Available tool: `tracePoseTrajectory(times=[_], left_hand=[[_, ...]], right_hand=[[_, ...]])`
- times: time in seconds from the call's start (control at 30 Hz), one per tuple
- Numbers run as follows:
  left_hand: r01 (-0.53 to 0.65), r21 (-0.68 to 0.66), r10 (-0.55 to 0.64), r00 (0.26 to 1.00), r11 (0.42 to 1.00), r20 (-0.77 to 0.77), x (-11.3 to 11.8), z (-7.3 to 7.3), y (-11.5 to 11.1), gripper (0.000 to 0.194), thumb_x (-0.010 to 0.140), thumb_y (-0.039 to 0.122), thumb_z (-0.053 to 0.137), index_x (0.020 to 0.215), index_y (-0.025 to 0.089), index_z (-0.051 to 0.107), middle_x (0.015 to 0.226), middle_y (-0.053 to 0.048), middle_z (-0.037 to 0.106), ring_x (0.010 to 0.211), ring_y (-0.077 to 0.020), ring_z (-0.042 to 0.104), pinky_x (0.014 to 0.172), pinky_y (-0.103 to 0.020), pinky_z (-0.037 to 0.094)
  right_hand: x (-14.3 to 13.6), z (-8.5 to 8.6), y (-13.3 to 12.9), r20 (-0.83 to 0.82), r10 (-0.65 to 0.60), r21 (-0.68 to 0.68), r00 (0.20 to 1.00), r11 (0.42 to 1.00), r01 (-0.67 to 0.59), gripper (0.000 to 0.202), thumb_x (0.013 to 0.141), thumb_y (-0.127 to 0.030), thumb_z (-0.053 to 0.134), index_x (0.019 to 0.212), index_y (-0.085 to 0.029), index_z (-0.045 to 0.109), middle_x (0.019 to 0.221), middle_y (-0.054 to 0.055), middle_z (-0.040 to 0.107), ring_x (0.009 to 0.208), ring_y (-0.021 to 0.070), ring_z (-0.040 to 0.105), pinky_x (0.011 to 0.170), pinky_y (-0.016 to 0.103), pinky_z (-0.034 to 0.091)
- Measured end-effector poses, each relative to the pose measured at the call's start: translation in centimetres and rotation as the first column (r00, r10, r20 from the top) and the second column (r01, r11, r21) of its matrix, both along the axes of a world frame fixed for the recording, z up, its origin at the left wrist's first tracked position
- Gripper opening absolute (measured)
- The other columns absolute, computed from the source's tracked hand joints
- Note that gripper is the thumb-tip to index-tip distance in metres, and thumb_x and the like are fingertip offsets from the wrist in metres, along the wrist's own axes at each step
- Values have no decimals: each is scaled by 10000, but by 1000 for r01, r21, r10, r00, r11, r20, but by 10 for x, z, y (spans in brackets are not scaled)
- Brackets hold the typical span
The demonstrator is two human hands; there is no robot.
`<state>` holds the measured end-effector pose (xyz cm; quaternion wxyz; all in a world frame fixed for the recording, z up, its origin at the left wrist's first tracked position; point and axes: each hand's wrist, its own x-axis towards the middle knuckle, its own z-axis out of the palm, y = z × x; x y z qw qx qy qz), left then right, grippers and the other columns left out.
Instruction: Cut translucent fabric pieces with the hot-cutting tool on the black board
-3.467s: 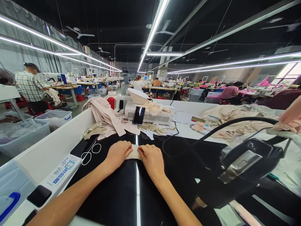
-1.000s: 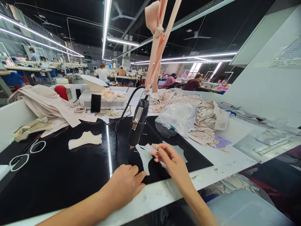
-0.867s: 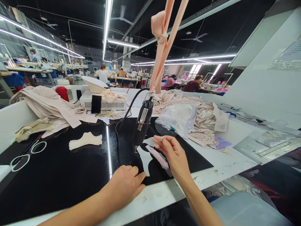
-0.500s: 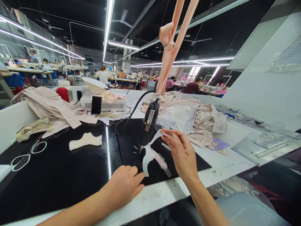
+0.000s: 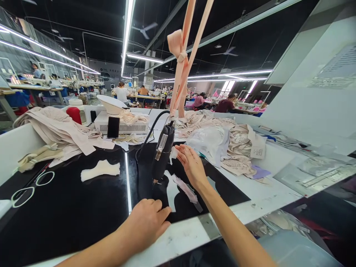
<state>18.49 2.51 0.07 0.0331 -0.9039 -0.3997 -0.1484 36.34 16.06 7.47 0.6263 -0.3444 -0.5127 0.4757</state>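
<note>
A white curved cut piece [image 5: 172,191] lies on the black mat, its lower end by the fingertips of my left hand [image 5: 146,222]. Those fingers are curled and press at that end. My right hand [image 5: 191,165] is stretched out over the mat, its fingers straight and its thumb mostly hidden. A small white strip [image 5: 172,153] shows at its fingertips, partly behind a black corded hand tool [image 5: 162,152] with a metal tip. This tool hangs from a knotted peach band [image 5: 180,63]. Beside the white piece lies a pinkish strip [image 5: 185,188].
White-handled scissors [image 5: 23,196] and a cream cut piece [image 5: 100,170] lie left on the mat. Behind are stacked beige fabric pieces [image 5: 55,126], a phone [image 5: 113,127], a white vented box [image 5: 133,127] and a lace heap [image 5: 241,137]. People sit at machines beyond.
My right hand has moved left and forward, its fingers straightening from a pinch on the white piece's upper end. The hanging tool has shifted left. My left hand stays about where it was.
</note>
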Motion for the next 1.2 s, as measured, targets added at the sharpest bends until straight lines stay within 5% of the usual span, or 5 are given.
tracePoseTrajectory(times=[0.5,0.67,0.8,0.93,1.2], left_hand=[[-1,-281,49,986,960,161,-4,23,-3,321,1031,289,498,1318,224,626,1003,-67,706,934,-242,687,848,-362,520],[219,-639,342,694,737,633,-15,19,7,315,1015,313,460,1150,186,715,944,-62,716,889,-206,657,834,-334,493],[389,-721,521,506,574,688,-24,30,10,582,1045,562,306,1126,129,686,1016,-108,719,927,-189,663,811,-307,495],[626,-660,676,272,415,684,-36,42,-2,567,815,699,696,941,146,694,929,-56,689,852,-139,624,800,-257,452],[466,-752,744,252,467,619,-77,41,-16,509,647,550,899,884,147,701,761,14,617,640,-81,491,654,-233,382]], right_hand=[[0,37,-57,-134,-50,80,990,995,62,341,727,-535,840,896,-271,704,733,-40,609,709,126,587,697,248,519],[-10,35,-108,-69,56,-19,996,998,-57,317,725,-503,863,866,-258,720,606,-43,529,565,110,491,516,214,448],[-22,17,-131,-64,154,-109,986,981,-161,332,768,-537,824,860,-241,705,585,-38,513,567,117,486,540,229,441],[-35,-2,-141,-58,196,-218,979,954,-204,307,784,-524,817,862,-248,708,640,-25,573,650,131,523,639,239,454],[-46,-25,-143,192,256,-275,948,941,-198,382,759,-531,808,1024,-268,729,940,38,736,710,174,653,715,324,547]])
